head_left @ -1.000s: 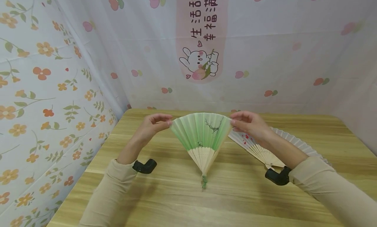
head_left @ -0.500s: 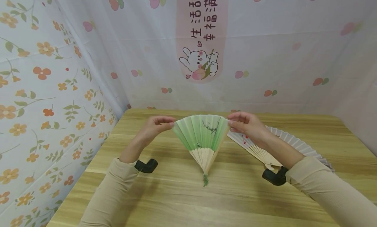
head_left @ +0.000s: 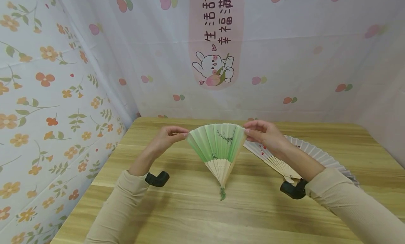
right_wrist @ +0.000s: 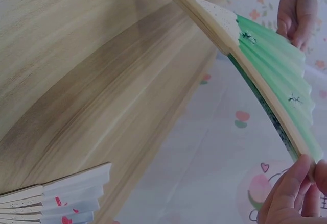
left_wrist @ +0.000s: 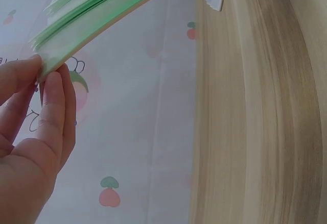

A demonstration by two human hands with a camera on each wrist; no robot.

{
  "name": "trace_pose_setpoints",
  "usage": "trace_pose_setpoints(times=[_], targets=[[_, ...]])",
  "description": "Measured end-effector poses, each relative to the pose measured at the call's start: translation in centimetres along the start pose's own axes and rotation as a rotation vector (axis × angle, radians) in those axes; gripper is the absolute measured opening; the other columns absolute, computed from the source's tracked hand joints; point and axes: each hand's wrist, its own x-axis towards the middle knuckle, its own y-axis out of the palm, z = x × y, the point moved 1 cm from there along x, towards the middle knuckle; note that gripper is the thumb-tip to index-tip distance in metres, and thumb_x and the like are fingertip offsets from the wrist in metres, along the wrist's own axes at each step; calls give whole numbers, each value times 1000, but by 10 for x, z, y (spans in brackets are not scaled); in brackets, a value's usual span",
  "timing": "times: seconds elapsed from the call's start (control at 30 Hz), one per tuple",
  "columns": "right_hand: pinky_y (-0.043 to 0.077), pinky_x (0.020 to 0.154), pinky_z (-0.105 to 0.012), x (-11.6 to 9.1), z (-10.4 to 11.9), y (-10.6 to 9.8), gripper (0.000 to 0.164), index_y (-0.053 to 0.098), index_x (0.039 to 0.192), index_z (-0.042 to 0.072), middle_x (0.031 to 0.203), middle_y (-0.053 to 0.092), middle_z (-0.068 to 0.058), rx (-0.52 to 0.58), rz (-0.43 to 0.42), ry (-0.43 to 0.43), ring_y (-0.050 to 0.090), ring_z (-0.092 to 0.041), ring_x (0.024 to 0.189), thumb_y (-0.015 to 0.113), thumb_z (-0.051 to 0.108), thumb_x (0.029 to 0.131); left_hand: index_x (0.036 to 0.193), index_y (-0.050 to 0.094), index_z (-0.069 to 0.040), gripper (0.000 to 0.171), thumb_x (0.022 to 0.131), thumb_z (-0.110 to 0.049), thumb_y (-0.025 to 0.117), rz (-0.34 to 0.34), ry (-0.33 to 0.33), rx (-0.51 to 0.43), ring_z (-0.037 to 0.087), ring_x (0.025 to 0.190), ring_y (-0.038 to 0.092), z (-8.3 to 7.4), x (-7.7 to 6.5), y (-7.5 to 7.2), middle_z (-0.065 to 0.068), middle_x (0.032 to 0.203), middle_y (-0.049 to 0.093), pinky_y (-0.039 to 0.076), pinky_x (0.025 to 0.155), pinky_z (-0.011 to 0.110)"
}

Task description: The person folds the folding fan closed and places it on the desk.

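Your left hand [head_left: 164,138] pinches green fan [head_left: 215,142] at left upper corner, thumb against fingers; your right hand [head_left: 267,135] pinches opposite corner likewise. Fan spreads between, neither hand nearer. Ribs [head_left: 220,169] converge toward you, down to tassel [head_left: 223,194]. Tassel touching table [head_left: 190,219]: cannot tell.

Light-brown wooden tabletop [head_left: 196,219] was passable at front; centre was obstructed by green pleated fan [head_left: 211,143], right by white pleated fan [head_left: 321,155].

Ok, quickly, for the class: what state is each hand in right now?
Left hand: holding the green fan, pinching one top corner.
Right hand: holding it too, pinching the other top corner.
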Motion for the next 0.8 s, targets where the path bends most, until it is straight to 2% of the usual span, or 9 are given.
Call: trace_pose_setpoints(times=[0.07,0.17,0.3,0.43,0.53,0.67,0.8], targets=[[47,80,-24,0,0,0,37,44,117,-9,110,49,-9,2,-2,0,58,-8,87,54,12,89,107,61,1,27,86,-15,59,4,-3,-3,22,105,52,0,0,1,8,110,58,35,94,41],[47,81,-25,1,-2,0,36,43,117,-9,128,39,-15,-3,0,-2,57,-6,88,54,11,89,107,59,4,27,86,-12,58,12,5,-24,23,102,54,0,-1,2,8,107,59,38,92,40],[46,81,-25,3,-2,0,35,44,117,-8,143,20,-11,-9,2,2,55,-7,95,54,11,89,107,57,8,27,87,-10,56,8,19,-54,20,92,58,0,-1,4,6,100,61,44,86,38],[46,83,-26,5,-1,1,36,45,117,-6,145,16,-9,-18,-1,16,51,-15,106,55,13,89,106,57,8,27,87,-11,56,0,28,-52,19,85,62,0,0,4,5,97,62,47,80,39],[45,84,-28,7,-2,1,35,45,117,-5,145,15,-9,-23,0,21,48,-19,110,55,13,89,106,58,7,26,87,-11,56,-11,33,-43,27,86,62,1,1,5,6,97,63,48,77,40],[45,84,-29,8,-2,2,35,45,117,-6,145,14,-10,-17,3,15,51,-14,104,54,12,89,105,58,6,26,87,-12,56,-39,30,-25,37,91,58,1,2,7,7,97,63,50,73,37],[46,83,-27,8,-1,4,36,44,118,-8,146,9,-9,-4,7,11,55,-8,94,54,11,89,105,59,5,25,87,-12,57,-54,28,-14,32,88,60,0,4,9,8,98,62,50,70,35]])
